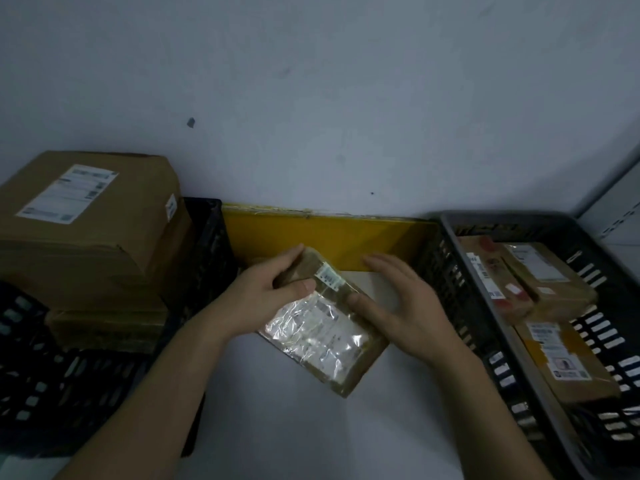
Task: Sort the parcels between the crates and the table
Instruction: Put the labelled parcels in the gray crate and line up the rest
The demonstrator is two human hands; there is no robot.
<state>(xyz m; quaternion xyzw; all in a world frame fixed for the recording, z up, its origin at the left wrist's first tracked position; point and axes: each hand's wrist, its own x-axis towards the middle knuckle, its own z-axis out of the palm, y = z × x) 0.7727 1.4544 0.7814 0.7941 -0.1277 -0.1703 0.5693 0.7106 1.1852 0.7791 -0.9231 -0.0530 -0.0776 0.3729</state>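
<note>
— How far along would you say they are?

— Somewhere in the middle, I'd guess. The left hand [273, 299] has its fingers and thumb curled round the far end of a flat brown parcel [322, 323] with a shiny taped label, over the white table [294, 427] between the two hands. The right hand [405, 306] is spread open, its thumb just touching the parcel's edge.

— And what's already sorted?

— Right of the right hand, the dark grey crate [491, 344] holds several labelled parcels. Left of the left hand, large cardboard boxes [90, 223] are piled in a black crate [69, 393]. Which pile counts as done, I can't tell.

— Anything you can't make out?

— The labels are blurred. Both crates run out of view, and the boxes hide the left crate's inside. A yellow board [329, 237] stands beyond the hands.
</note>
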